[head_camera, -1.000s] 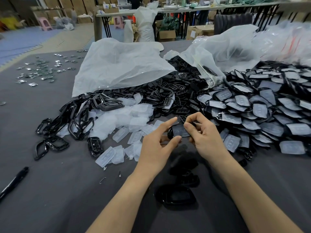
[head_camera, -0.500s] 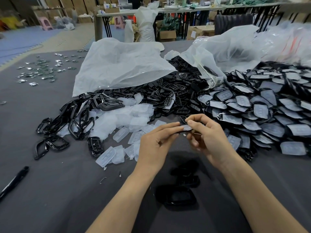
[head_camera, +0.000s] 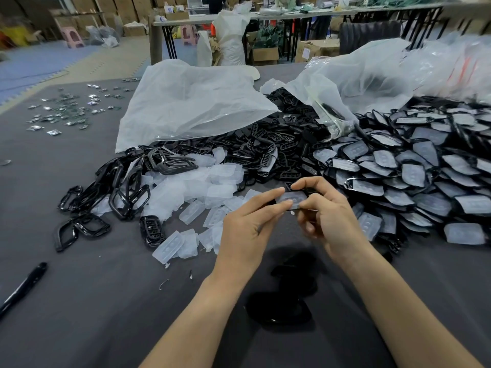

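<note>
Above the grey table, my left hand (head_camera: 249, 224) and my right hand (head_camera: 329, 216) together hold one small black key shell with a translucent pad (head_camera: 292, 198) seated in it. My left thumb and forefinger pinch its left end; my right thumb and forefinger pinch its right end, the other right fingers curled below. To the right lies a big heap of black shells with pads fitted (head_camera: 414, 171). Loose translucent pads (head_camera: 212, 187) are scattered on the left, and bare black shells (head_camera: 268, 147) are piled behind.
Glossy black frames (head_camera: 125, 189) lie at the left, and more black frames (head_camera: 279, 309) on the grey table (head_camera: 79, 301) between my forearms. A black pen (head_camera: 24, 288) lies near the left edge. Two white plastic bags (head_camera: 191, 102) sit behind; small metal parts (head_camera: 66, 110) are strewn far left.
A second ago both hands held the shell facing up; they then tilted it edge-on and pressed the pad against it. Now the part is turned flatter, pad side visible.
</note>
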A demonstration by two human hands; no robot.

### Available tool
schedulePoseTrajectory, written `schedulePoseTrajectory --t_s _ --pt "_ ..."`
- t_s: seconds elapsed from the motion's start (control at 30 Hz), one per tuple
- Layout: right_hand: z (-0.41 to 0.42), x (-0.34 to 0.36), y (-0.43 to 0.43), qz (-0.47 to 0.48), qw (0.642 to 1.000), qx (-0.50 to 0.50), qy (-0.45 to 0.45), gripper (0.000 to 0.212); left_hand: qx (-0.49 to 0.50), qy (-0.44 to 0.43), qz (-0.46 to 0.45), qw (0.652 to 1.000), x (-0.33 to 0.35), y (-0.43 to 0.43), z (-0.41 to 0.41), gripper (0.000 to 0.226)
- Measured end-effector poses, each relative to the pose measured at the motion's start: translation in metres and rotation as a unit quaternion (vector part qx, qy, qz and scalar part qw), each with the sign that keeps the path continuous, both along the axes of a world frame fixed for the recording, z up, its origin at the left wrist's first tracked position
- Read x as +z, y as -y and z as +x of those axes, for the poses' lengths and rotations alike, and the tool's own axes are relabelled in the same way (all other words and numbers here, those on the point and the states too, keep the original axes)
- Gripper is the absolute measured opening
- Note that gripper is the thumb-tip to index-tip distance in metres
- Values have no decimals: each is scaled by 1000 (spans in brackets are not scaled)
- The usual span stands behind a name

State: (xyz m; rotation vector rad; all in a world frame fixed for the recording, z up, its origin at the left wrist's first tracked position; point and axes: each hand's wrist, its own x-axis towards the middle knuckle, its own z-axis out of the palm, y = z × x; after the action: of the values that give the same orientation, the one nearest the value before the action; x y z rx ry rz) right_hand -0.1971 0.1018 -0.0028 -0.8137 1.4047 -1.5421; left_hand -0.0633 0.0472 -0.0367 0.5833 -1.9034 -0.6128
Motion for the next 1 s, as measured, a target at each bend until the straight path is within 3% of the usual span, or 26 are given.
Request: schedulePoseTrajectory --t_s 0.2,0.4,1.0 --pt "3 0 1 -29 999 0 -26 32 2 -2 -12 1000 2 -1 1 21" --pt "-2 0 -3 -66 997 27 15 34 18 -14 -17 1000 2 -2 1 21" --pt "0 0 0 -31 999 -2 -10 36 19 7 -41 999 4 -5 0 21"
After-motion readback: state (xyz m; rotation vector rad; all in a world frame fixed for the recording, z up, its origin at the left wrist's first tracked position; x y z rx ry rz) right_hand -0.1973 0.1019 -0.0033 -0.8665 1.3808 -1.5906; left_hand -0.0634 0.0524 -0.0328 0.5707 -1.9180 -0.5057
